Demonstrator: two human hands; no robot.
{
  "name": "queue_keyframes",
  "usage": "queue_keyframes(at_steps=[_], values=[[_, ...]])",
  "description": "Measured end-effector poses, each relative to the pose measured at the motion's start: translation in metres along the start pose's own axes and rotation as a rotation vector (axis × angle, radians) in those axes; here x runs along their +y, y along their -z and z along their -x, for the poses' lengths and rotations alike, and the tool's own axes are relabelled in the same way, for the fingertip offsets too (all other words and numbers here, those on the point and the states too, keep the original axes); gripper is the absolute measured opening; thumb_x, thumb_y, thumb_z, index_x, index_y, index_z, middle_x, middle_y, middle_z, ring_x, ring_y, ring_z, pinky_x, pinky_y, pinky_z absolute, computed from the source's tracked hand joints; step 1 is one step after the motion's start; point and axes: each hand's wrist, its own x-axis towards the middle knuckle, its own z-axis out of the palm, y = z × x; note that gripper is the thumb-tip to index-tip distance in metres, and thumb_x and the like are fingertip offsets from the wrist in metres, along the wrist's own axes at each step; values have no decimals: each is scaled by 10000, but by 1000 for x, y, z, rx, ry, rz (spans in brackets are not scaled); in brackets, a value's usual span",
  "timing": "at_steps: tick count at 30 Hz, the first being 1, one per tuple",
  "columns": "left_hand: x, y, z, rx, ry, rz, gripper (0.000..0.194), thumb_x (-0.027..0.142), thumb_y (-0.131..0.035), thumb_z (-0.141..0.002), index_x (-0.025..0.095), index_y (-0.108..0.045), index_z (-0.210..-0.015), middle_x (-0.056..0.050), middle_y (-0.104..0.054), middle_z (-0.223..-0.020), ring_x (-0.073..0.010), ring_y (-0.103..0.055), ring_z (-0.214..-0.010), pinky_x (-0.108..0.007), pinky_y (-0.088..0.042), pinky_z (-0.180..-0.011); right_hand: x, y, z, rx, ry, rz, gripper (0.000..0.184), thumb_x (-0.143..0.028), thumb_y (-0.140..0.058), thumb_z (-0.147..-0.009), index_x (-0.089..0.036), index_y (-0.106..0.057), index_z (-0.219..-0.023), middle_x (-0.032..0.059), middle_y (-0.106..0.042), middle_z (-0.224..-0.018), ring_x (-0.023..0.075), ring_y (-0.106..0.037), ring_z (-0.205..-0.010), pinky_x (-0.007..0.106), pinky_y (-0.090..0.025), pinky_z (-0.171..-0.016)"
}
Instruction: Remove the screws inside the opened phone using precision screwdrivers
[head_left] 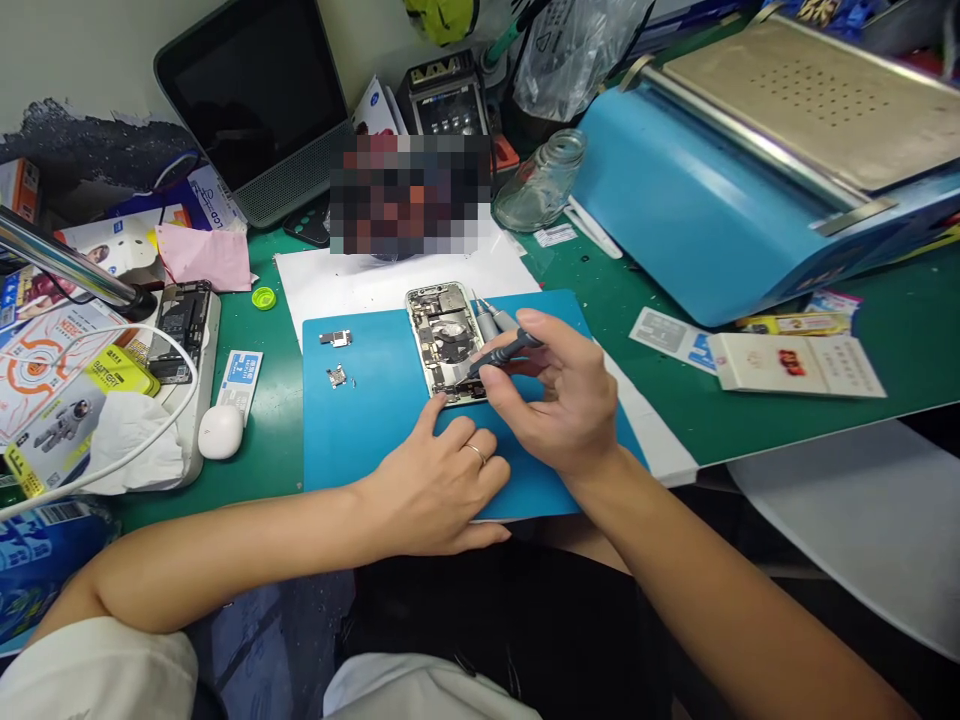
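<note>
Sleeve (97,668) cut off; right hand (568,400) partly hides dark tool (513,350) over phone (444,328).

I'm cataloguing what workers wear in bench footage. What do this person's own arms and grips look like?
The left arm wears a loose, off-white sleeve that leaves the forearm bare. The left grip is ungloved, with a thin, shiny ring on one finger. The right forearm and right grip are bare too; no right sleeve shows.
</note>
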Motion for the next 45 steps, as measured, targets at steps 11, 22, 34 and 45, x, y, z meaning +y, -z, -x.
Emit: queue_keyframes(at_steps=[11, 22, 34, 45], values=[[0, -1, 0, 6, -5, 8, 471, 621, -610, -915, 155, -615, -989, -96, -587, -970, -287, -545, -952, -626, -368, -1094, -1, 0, -3, -15, 22, 14, 742, -82, -682, -850, -356, -422, -1489, 38, -710, -1240, 197, -749, -896, 294, -683, -688], [0, 0, -1, -17, -17, 9, 474, 608, -576, -940, 142, -613, -1022, -104, -599, -976, -289, -553, -969, -620, -366, -1080, -5, 7, -5, -19, 94, 33, 674, -87, -623, -910, -324, -443, -1514, 35, -757, -1201, 215, -757, -1037, 324, -675, -816], [0, -1, 2, 12, -5, -6, 484, 629, -568, -930, 150, -612, -983, -101, -601, -962, -283, -560, -924, -602, -377, -1062, -11, 6, -15, -20, 234, 147, 574, -71, -586, -925, -271, -484, -1454, 77, -759, -1098, 237, -724, -984, 393, -621, -827], [-2, -4, 2, 20, -1, -8, 487, 637, -570, -924, 154, -613, -966, -101, -610, -969, -283, -563, -915, -611, -365, -1081, -11, 3, -17, -5, 268, 194, 505, -90, -579, -941, -247, -512, -1416, 88, -745, -1076, 238, -692, -974, 408, -583, -863]])
